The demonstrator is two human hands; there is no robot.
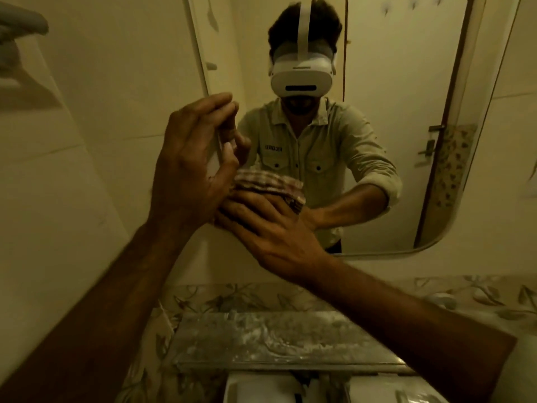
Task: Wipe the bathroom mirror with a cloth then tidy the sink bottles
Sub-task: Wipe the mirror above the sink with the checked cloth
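I stand close to the mirror [392, 97], which hangs on the far wall with a pale rounded frame; its lower right corner curves just above a band of leaf-patterned tiles [261, 298]. My right hand [276, 228] lies flat, fingers spread, pressing a checked cloth [270, 184] against the lower left part of the glass. The cloth is bunched under my fingers, its striped edge showing above them. My left hand [189, 161] is raised just left of the cloth, near the mirror's left edge, fingers bent and loosely curled with the tips close together; I cannot tell whether it pinches anything, and it seems to touch the cloth's left end at the heel of the palm.

In the glass I see my reflection in a pale buttoned shirt with rolled sleeves, wearing a white headset [302, 74], both arms reaching forward. Behind it the reflection shows a door [406, 141] with a latch on the right.

The walls [87, 141] to the left are plain cream tile, dimly lit in yellowish light. Below the leaf tiles, a glass shelf [276, 338] runs across, its surface streaked and spotted with white residue. Under it, at the near bottom edge, the white sink [261, 388] is partly in view. At the far upper left something grey and blurred sits on a ledge.
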